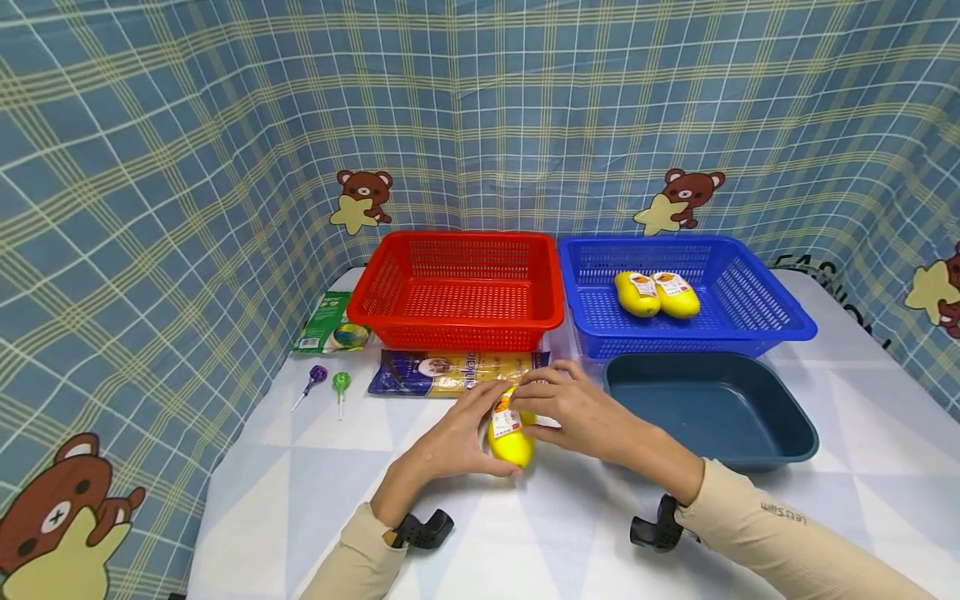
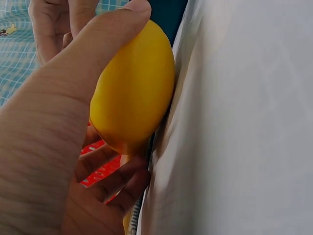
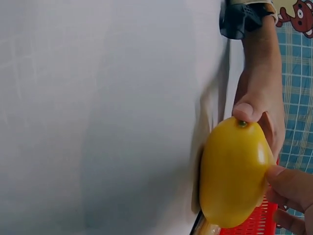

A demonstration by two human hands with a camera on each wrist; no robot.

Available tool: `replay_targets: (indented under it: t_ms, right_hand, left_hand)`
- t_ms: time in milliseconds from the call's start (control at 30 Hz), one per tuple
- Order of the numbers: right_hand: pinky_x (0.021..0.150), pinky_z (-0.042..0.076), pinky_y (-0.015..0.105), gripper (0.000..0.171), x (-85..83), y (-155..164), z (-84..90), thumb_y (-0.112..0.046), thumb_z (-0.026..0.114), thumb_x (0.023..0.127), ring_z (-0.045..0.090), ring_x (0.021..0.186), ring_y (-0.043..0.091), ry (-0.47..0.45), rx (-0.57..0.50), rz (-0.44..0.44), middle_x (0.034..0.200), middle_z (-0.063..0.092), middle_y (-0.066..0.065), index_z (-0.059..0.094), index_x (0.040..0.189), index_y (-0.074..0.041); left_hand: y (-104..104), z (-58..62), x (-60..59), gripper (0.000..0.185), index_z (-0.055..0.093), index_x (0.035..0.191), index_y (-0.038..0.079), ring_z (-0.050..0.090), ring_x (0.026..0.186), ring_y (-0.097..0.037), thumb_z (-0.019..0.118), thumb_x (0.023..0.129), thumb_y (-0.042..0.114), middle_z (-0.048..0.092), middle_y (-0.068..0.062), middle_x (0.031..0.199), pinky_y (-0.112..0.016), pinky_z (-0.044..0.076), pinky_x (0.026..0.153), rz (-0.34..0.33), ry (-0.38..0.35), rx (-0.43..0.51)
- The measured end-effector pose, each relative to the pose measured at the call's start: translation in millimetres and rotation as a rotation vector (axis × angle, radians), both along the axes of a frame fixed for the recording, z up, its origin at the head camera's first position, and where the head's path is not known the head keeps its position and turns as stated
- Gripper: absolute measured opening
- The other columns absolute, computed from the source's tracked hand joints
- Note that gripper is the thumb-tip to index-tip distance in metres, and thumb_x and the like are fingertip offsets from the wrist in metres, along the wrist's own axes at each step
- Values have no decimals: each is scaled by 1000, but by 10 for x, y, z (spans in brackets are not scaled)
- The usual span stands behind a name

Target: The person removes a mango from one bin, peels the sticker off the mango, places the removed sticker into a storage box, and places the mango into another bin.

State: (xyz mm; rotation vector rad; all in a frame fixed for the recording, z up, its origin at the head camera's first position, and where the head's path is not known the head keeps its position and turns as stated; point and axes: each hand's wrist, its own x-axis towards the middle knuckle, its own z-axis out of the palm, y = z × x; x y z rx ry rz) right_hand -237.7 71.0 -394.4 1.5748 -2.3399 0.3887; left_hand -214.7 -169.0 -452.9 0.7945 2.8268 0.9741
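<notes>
Both hands grasp one mango resting on the counter: left hand at its near end, right hand over its labelled top. Grip firmly but gently, since the smooth skin may slip, and lift it level.

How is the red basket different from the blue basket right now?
The red basket holds nothing; the blue basket holds two yellow labelled fruits. The red basket sits at the left beside a green packet; the blue basket sits at the right, behind a dark tray. Both are perforated plastic, rectangular, similar in size, side by side.
</notes>
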Motion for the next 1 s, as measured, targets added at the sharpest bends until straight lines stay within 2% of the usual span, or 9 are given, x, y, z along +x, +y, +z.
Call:
replay_targets:
  t_ms: [233,467,667,833,933,1000]
  right_hand:
    - [102,36,48,24,-60,-36,-60,-13,82,83,59,114,22,76,-65,87,107,73,-3,78,107,-14]
    - [99,41,44,21,-84,-99,-43,-6,80,84,63,104,21,113,-145,109,102,74,1,77,104,-7]
    - [94,44,41,19,-114,-156,-14,-3,81,81,64,98,21,99,-237,87,97,73,2,76,100,-5]
    - [96,43,43,17,-129,-130,-22,-3,79,83,64,100,22,39,-273,41,100,73,3,76,100,-5]
    - [97,42,44,17,-131,-114,-13,-4,78,85,63,102,23,3,-299,-6,103,72,4,76,103,-5]
    - [96,43,43,17,-129,-107,16,-4,77,86,62,102,23,-20,-342,-44,102,72,4,75,103,-5]
  left_hand:
    - [5,0,-3,117,27,159,22,28,145,-23,82,66,67,26,0,161,-51,32,114,-16,16,14]
    - [13,-17,-8,119,25,160,23,29,145,-22,86,65,62,25,0,161,-48,32,114,-27,8,45]
    - [34,-13,-15,119,22,160,27,29,144,-19,88,65,57,24,3,161,-47,31,115,-37,9,59]
    - [47,-10,-11,117,25,159,27,28,145,-21,89,65,57,24,2,162,-49,31,115,-42,6,55]
    - [48,2,-4,117,27,159,25,27,145,-21,89,66,56,23,1,162,-48,30,115,-44,-9,48]
    - [42,14,3,118,27,159,19,27,146,-23,88,66,58,22,-3,162,-47,30,115,-30,-22,31]
